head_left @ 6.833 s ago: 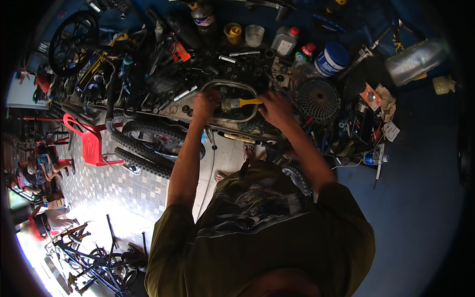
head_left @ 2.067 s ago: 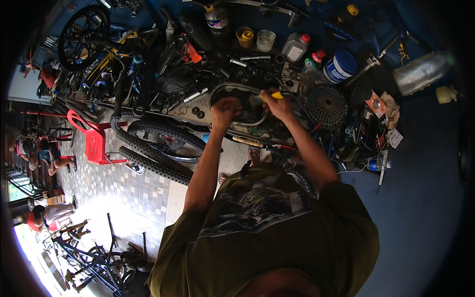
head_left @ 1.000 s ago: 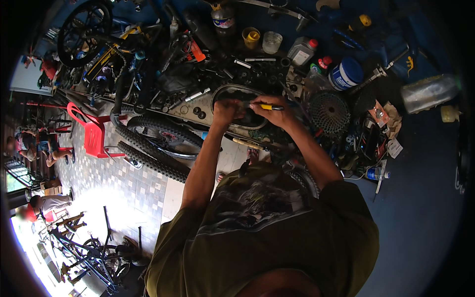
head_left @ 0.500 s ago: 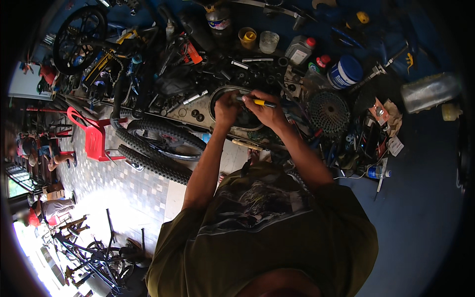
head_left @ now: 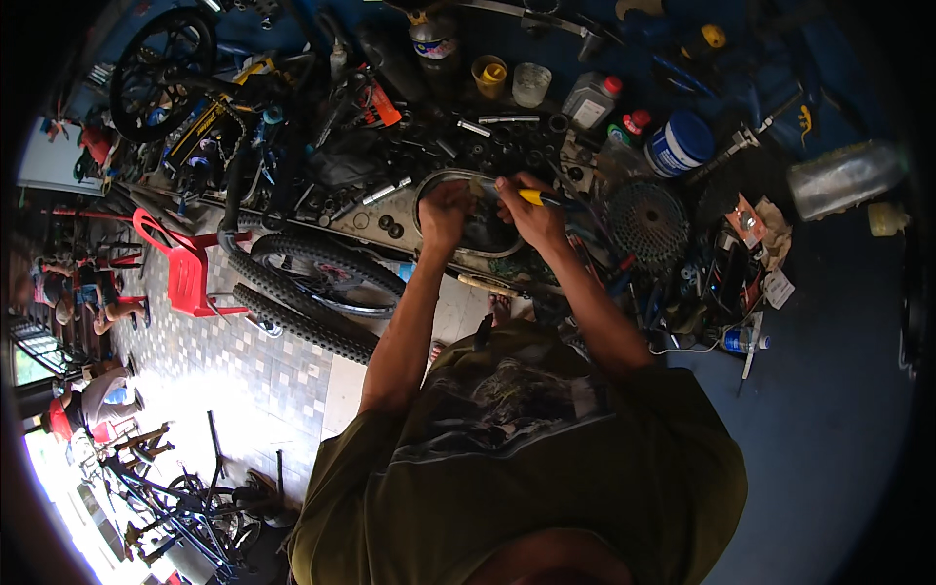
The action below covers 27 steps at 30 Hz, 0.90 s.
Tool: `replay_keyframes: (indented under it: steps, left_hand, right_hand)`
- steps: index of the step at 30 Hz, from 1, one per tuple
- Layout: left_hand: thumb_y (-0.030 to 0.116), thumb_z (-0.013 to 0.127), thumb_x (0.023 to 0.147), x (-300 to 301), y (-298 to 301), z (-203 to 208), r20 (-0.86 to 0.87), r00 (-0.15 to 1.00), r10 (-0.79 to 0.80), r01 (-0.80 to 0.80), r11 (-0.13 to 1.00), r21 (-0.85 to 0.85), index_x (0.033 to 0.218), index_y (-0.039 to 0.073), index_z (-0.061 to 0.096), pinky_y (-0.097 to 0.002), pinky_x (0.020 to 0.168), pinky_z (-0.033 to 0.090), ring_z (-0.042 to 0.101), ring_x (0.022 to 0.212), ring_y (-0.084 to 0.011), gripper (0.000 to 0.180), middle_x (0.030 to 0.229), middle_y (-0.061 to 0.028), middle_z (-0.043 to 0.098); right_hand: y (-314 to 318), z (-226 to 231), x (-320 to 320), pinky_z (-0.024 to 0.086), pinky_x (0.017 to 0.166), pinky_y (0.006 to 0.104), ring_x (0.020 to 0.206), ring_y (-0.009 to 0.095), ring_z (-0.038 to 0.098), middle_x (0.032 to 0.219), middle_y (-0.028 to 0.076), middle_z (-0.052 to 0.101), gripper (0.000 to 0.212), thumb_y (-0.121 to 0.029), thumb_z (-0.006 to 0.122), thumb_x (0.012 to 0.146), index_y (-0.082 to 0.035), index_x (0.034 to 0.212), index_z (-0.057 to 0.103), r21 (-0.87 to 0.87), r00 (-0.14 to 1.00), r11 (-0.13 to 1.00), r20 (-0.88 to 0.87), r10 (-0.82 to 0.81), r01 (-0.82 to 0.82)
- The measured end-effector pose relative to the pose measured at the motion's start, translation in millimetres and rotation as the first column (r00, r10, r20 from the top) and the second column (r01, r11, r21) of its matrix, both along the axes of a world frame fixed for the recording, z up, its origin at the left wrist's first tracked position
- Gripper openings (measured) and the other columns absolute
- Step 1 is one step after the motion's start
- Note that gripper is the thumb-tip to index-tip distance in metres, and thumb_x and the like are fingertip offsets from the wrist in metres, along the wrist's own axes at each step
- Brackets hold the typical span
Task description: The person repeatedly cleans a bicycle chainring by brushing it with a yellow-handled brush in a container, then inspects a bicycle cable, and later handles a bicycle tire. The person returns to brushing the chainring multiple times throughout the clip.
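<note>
My right hand (head_left: 531,216) is wrapped round a tool with a yellow and black handle (head_left: 535,197); its working end is hidden, so I cannot tell its kind. Fingers curled, my left hand (head_left: 446,214) is closed on something small and hard to make out. Both hands are over an oval metal tray (head_left: 492,252) with dark contents, set on the cluttered workbench. Small black rings (head_left: 390,226) lie just left of the tray, near a silver socket tool (head_left: 387,190).
A large cassette of sprockets (head_left: 648,224) stands right of my hands. Beyond are a white-and-blue tub (head_left: 680,142), a grey bottle (head_left: 592,98) and a clear cup (head_left: 530,85). Left are bicycle tyres (head_left: 312,322) and a red chair (head_left: 192,273); people sit farther off.
My right hand has shifted slightly right with the yellow-handled tool, widening the space between my hands. The handle now tilts differently. My left hand stays nearly in place.
</note>
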State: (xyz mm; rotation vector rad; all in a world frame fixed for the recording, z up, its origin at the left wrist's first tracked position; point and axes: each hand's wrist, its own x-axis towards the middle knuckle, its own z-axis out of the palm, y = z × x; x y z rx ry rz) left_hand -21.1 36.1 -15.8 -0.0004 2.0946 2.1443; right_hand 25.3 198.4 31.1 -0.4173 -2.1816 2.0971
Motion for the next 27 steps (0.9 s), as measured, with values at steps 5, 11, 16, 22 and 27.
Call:
replay_keyframes:
  steps: [5, 11, 16, 22, 27]
  left_hand:
    - [-0.001, 0.065, 0.088, -4, -3, -4, 0.060, 0.998, 0.008, -0.011, 0.999, 0.045, 0.116, -0.011, 0.062, -0.0267, 0.072, 0.055, 0.070, 0.083, -0.0169, 0.031, 0.095, -0.0143, 0.072]
    - [0.003, 0.067, 0.090, -5, -3, -8, 0.057, 0.998, -0.029, 0.024, 0.996, 0.090, 0.116, -0.011, 0.061, -0.0279, 0.072, 0.057, 0.070, 0.086, -0.0185, 0.031, 0.101, -0.0163, 0.071]
    - [0.008, 0.070, 0.089, 2, 0, 1, 0.181, 0.983, -0.001, -0.023, 0.992, 0.128, 0.116, -0.010, 0.062, -0.0281, 0.072, 0.058, 0.071, 0.082, -0.0192, 0.034, 0.098, -0.0149, 0.071]
    - [0.004, 0.070, 0.086, 2, -8, -15, 0.027, 0.996, -0.084, 0.085, 0.996, -0.029, 0.112, -0.011, 0.064, -0.0263, 0.068, 0.056, 0.070, 0.076, -0.0160, 0.031, 0.088, -0.0123, 0.072]
    - [0.008, 0.071, 0.084, 9, -4, 5, 0.008, 1.000, -0.002, 0.004, 0.987, -0.160, 0.111, -0.007, 0.067, -0.0261, 0.065, 0.053, 0.067, 0.072, -0.0121, 0.031, 0.087, -0.0104, 0.073]
  right_hand:
    - [13, -20, 4, 0.046, 0.051, 0.0234, 0.057, 0.007, 0.058, 0.067, 0.000, 0.059, 0.030, -0.031, 0.066, 0.096, -0.004, 0.086, 0.061, 0.000, 0.999, 0.999, 0.008, 0.054, -0.054]
    - [13, -20, 12, 0.048, 0.053, 0.0238, 0.058, 0.008, 0.061, 0.068, 0.001, 0.062, 0.032, -0.034, 0.065, 0.097, -0.004, 0.087, 0.063, -0.044, 0.993, 0.995, 0.071, 0.096, -0.093]
    - [33, -23, 25, 0.047, 0.059, 0.0322, 0.064, 0.014, 0.063, 0.071, 0.007, 0.063, 0.027, -0.030, 0.070, 0.092, -0.004, 0.090, 0.067, 0.543, 0.993, 0.833, 0.011, 0.119, -0.106]
    - [-1, 5, 11, 0.047, 0.061, 0.0281, 0.067, 0.010, 0.059, 0.070, 0.007, 0.062, 0.022, -0.026, 0.070, 0.092, -0.004, 0.089, 0.066, 0.242, 0.960, 0.960, -0.202, 0.193, -0.142]
    - [20, 9, 7, 0.049, 0.063, 0.0281, 0.069, 0.009, 0.061, 0.074, 0.008, 0.066, 0.022, -0.027, 0.071, 0.092, -0.005, 0.094, 0.069, 0.437, 0.978, 0.891, -0.095, 0.183, -0.124]
